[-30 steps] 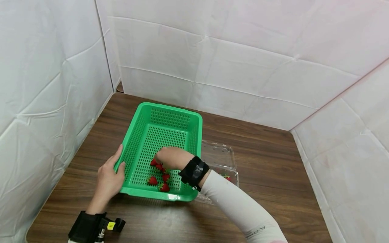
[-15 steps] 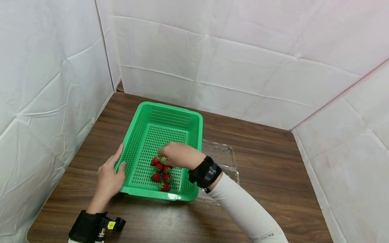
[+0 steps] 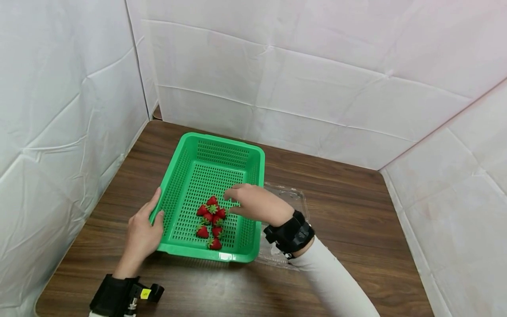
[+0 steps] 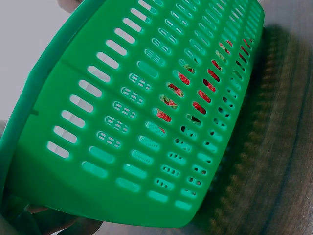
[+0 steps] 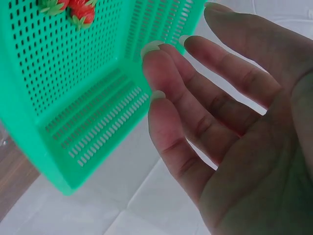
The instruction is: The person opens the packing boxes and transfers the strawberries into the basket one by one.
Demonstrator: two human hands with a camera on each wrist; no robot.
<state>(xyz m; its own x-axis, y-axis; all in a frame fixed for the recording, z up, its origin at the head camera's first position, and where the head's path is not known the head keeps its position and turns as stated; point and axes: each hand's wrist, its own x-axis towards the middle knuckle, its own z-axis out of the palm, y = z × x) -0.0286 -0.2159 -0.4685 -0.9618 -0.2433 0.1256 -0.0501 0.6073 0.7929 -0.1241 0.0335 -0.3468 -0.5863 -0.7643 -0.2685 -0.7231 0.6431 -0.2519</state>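
Note:
A green slotted basket (image 3: 222, 143) sits on the brown table. Several red strawberries (image 3: 211, 220) lie in a cluster on its floor near the front. My left hand (image 3: 148, 220) grips the basket's left rim, thumb over the edge. In the left wrist view the basket's outer wall (image 4: 122, 122) fills the frame, with strawberries (image 4: 188, 95) showing through the slots. My right hand (image 3: 230, 203) hovers over the basket's right side just beside the berries, fingers relaxed and holding nothing. The right wrist view shows that bare palm and fingers (image 5: 186, 73) above the basket (image 5: 58, 122).
A clear plastic clamshell (image 3: 287, 199) lies open on the table against the basket's right wall, partly under my right wrist. White padded walls (image 3: 317, 79) close in the table on the left, back and right. Bare wood (image 3: 356, 211) stretches to the right.
My right hand has drawn back to the right from the strawberry cluster and opened. The pile has grown by a berry or two. The left hand and basket have stayed put.

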